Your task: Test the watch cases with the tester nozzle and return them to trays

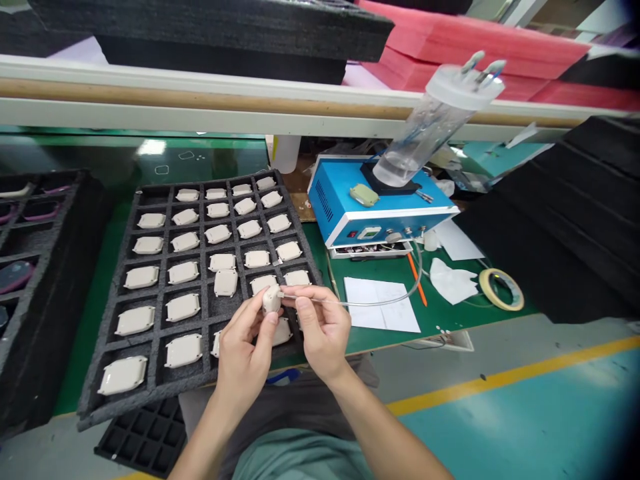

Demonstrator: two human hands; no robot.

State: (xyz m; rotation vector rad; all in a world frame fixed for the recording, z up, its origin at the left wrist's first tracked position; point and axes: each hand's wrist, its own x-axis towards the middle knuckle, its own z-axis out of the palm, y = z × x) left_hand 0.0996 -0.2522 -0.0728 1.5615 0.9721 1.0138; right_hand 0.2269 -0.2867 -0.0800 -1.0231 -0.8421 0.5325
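Observation:
Pinched between the fingertips of my left hand (pixel 245 350) is a small beige watch-case-like part (pixel 271 300), turned on edge. My right hand (pixel 326 328) grips a thin clear tube (pixel 383 303) near its end, and the tube's tip meets or nearly meets the part's side. Both hands are over the near right of a dark foam tray (pixel 213 370), whose square cells hold many similar beige parts (pixel 183 307). One cell has two parts close together.
The tube leads back to a blue machine (pixel 333 193) topped by a clear cylinder (pixel 420 133) and a greenish part (pixel 365 195). White paper (pixel 373 290), an orange pen (pixel 417 280), crumpled tissue (pixel 453 280) and a tape roll (pixel 501 290) lie rightward. Another foam tray (pixel 65 267) stands left.

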